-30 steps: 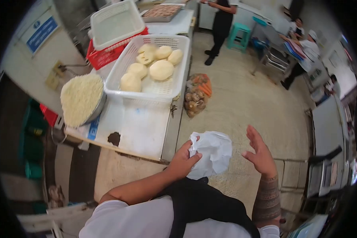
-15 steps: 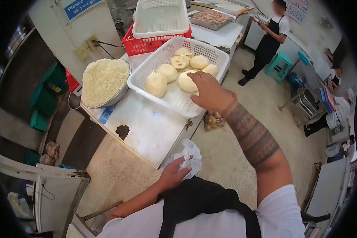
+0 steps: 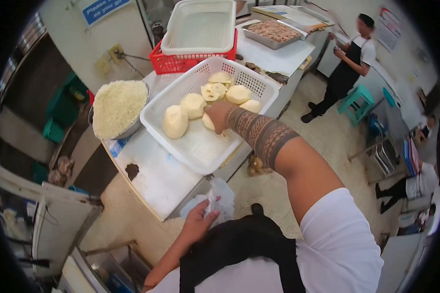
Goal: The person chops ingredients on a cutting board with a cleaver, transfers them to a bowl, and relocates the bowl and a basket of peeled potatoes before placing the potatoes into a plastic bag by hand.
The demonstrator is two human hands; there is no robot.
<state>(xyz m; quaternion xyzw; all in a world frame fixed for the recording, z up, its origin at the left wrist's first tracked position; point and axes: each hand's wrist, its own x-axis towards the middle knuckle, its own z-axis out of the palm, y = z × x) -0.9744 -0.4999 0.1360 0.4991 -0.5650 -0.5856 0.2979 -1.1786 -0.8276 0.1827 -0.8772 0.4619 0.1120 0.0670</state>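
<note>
Several pale, peeled, rounded vegetables [image 3: 176, 122] lie in a white perforated plastic basket [image 3: 181, 155] at the table's corner; one has dark holes in its face. My right hand [image 3: 217, 116] reaches down into the basket, its fingers curled against one peeled vegetable [image 3: 208, 123], which it partly covers. Low in front of my apron, my left hand [image 3: 200, 218] is closed on a crumpled translucent plastic bag [image 3: 221, 199]. Left of the basket, a metal bowl [image 3: 134, 129] is heaped with pale shredded food [image 3: 117, 107].
Behind the basket, a white tub [image 3: 199, 27] rests on a red crate [image 3: 181, 62]. Farther back is a metal tray of chopped food [image 3: 273, 32]. A person in a black apron [image 3: 349, 66] stands at the right near a green stool [image 3: 357, 102]. Other people appear at the far right.
My right hand has gone deeper among the vegetables, the forearm now stretched across the basket's right side. The basket and table appear shifted left and lower in view. My left hand still holds the bag.
</note>
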